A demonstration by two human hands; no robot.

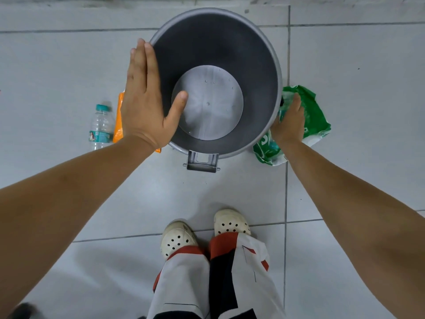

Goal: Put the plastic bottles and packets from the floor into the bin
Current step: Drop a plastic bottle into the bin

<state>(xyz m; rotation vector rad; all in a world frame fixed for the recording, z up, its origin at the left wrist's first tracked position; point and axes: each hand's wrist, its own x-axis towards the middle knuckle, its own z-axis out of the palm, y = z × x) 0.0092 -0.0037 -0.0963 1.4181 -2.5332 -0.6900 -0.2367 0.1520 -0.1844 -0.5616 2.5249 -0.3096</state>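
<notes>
The round grey bin stands open on the floor in front of me, with nothing inside. My left hand hovers flat over its left rim, fingers spread, holding nothing. Under that hand an orange packet lies on the floor, mostly hidden. Left of it lies a clear plastic bottle with a teal cap. To the right of the bin, my right hand is down on a clear bottle that lies on a crumpled green packet. Its grip is hidden.
Pale grey floor tiles surround the bin. The bin's hinge bracket points toward me. My feet in white clogs stand just behind it. A wall base runs along the top edge.
</notes>
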